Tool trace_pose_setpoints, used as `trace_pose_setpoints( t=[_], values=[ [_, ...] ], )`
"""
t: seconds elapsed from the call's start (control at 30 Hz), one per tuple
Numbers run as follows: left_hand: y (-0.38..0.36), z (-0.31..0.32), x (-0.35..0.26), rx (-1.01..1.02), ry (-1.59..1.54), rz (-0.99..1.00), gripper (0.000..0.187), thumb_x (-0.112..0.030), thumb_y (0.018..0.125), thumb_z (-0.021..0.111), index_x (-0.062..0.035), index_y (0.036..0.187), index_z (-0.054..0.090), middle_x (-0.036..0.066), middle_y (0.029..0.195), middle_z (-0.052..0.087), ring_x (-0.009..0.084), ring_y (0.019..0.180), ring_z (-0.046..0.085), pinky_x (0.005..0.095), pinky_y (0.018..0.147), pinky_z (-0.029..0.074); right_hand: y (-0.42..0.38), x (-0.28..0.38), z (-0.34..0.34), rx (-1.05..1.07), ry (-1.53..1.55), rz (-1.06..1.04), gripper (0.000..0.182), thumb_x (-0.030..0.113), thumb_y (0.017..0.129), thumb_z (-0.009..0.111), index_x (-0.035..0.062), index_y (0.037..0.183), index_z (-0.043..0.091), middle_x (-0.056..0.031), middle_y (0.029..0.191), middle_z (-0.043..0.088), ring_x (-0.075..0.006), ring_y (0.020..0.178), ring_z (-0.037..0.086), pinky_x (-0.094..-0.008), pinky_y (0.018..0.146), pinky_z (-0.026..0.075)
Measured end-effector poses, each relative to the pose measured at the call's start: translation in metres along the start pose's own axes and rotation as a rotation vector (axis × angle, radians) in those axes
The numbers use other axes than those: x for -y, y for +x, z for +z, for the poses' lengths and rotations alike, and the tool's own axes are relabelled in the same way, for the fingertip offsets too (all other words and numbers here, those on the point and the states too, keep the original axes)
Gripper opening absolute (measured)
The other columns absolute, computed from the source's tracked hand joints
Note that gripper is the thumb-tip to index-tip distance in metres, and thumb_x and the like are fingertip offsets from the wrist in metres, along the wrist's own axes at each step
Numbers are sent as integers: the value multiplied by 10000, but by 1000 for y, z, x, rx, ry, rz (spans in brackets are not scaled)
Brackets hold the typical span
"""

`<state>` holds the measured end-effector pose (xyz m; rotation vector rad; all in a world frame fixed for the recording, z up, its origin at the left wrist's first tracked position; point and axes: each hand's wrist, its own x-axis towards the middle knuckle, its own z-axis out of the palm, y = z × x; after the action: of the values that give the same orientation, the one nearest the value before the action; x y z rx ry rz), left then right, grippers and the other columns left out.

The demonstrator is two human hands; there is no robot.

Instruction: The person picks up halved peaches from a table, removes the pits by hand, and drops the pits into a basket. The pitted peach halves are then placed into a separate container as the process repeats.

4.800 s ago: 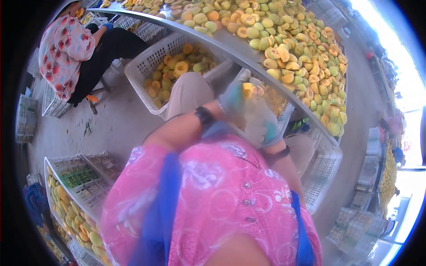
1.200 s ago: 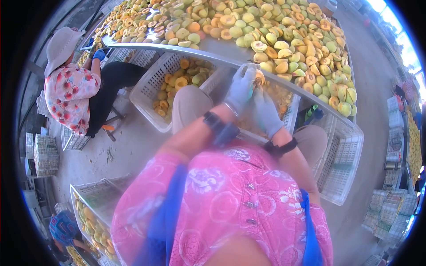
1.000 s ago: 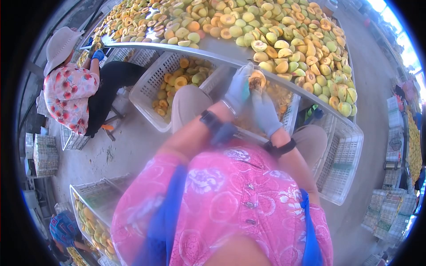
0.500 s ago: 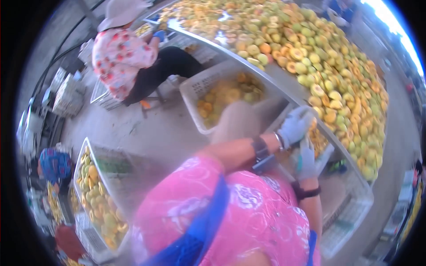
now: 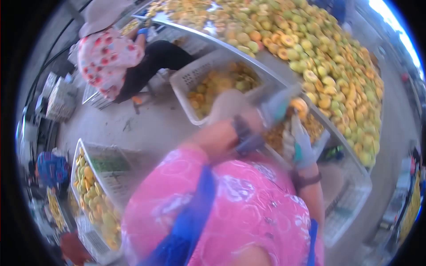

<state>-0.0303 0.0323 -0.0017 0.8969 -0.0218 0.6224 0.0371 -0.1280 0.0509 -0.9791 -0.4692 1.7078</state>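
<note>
My left hand, in a pale glove with a green patch and smeared by motion, is beside the metal table edge, its fingers pointing toward the fruit pile. I cannot make out whether it holds anything. Just below and right of it, my right hand, gloved in grey-white and green, has its fingers pressed together. An orange apricot half with a hollow centre sits at the right fingertips. Under both hands lie small brown-orange pieces in a container. Halved green and orange apricots cover the table beyond.
A white crate of fruit halves stands under the table edge. Another crate of fruit is at lower left. A person in a red-dotted top sits at upper left. A white basket is at right.
My hands were close together at the table edge; now the left has moved away to the left and the right slightly down and left. The apricot half now shows between them. The view has shifted a little.
</note>
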Motion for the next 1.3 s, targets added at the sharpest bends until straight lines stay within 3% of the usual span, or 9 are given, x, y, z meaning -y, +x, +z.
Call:
trace_pose_setpoints(
  t=[0.17,0.37,0.53,0.63,0.8,0.9,1.0,1.13,1.3],
  values=[
    [-16,50,-32,-320,-339,-214,452,-419,956,430,-5,949,610,110,860,648,195,748,626,317,677,529,5,5,-15,175,56,53,233,350,991,392,186,938,548,82,629,438,-71,404,384,-217,335,283],
    [-14,50,-10,-443,526,127,463,-420,974,389,-17,947,618,88,837,636,174,739,615,297,646,525,32,-27,-17,-264,-444,-489,247,323,998,384,162,984,572,69,725,497,-93,556,485,-194,424,358],
    [-10,42,-6,-346,-62,-99,459,-410,982,362,-28,912,607,83,784,631,180,664,607,299,608,522,0,-7,-2,-84,-20,26,310,419,973,409,156,838,503,51,537,404,-72,366,379,-204,323,302],
    [-6,33,0,-324,37,49,385,-361,981,409,-28,910,591,76,785,625,153,661,597,270,589,496,12,-24,8,-287,-278,-330,279,399,970,421,164,828,473,80,483,305,-46,312,276,-204,279,204],
    [-15,57,2,-512,526,365,353,-304,967,437,-16,808,564,78,676,592,164,586,550,294,573,448,35,-38,-24,-85,-357,-562,440,350,987,398,-4,1239,463,-103,989,557,-181,877,553,-285,766,457],
    [-14,42,-21,-333,-33,-116,390,-362,956,472,8,905,584,99,808,618,161,635,582,277,571,481,35,-29,-24,-150,-398,-429,355,361,992,378,63,1124,519,-46,771,548,-140,628,545,-265,550,461],
    [-6,35,-11,-379,-21,-92,397,-379,959,458,-11,909,601,91,780,626,174,660,603,283,601,504,16,-14,-4,-119,-12,-64,244,414,979,393,219,851,465,84,455,262,-46,281,215,-207,256,151],
    [-11,51,-5,-501,443,43,414,-379,958,449,-21,791,574,36,652,579,119,570,526,249,536,421,20,-8,-21,43,211,81,241,437,958,443,211,893,497,84,480,323,-45,305,279,-195,277,211],
    [3,28,-10,-421,32,-267,453,-440,953,444,-6,936,574,99,798,623,199,706,619,313,640,526,29,-14,-4,-161,164,-85,365,454,957,431,129,855,562,90,483,343,-30,315,276,-187,281,210]
  ],
)
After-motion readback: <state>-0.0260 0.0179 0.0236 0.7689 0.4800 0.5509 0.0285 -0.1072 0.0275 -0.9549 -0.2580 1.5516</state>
